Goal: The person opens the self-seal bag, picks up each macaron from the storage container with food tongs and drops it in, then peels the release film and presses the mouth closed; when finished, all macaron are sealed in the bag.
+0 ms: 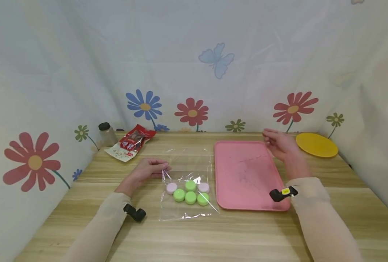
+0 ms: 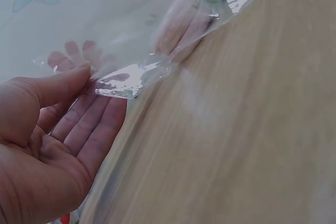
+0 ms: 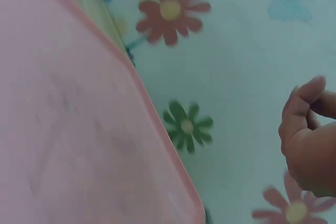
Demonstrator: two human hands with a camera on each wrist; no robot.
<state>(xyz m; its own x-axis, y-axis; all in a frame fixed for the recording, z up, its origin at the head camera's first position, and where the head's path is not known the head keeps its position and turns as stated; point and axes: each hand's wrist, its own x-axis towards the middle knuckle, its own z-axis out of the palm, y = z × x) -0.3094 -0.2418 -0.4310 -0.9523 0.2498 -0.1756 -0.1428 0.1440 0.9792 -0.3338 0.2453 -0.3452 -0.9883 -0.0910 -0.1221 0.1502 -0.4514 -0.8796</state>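
A clear plastic bag (image 1: 188, 163) with several green macarons (image 1: 190, 197) and two pale purple macarons (image 1: 171, 188) in it lies on the wooden table. My left hand (image 1: 148, 170) pinches the bag's left edge between thumb and fingers. In the left wrist view, that hand (image 2: 68, 124) holds the film (image 2: 118, 80), and blurred macarons (image 2: 181, 22) show through it. My right hand (image 1: 279, 145) hovers by the far right corner of a pink tray (image 1: 246, 174), its fingers loosely bent and holding nothing. The right wrist view shows this hand (image 3: 310, 140) apart from the tray (image 3: 94, 119).
At the back left stand a dark-lidded jar (image 1: 107, 134) and a red and white snack packet (image 1: 131, 142). A yellow oval plate (image 1: 316, 145) lies at the back right. Behind the table (image 1: 180, 240) hangs a flowered curtain (image 1: 180, 65).
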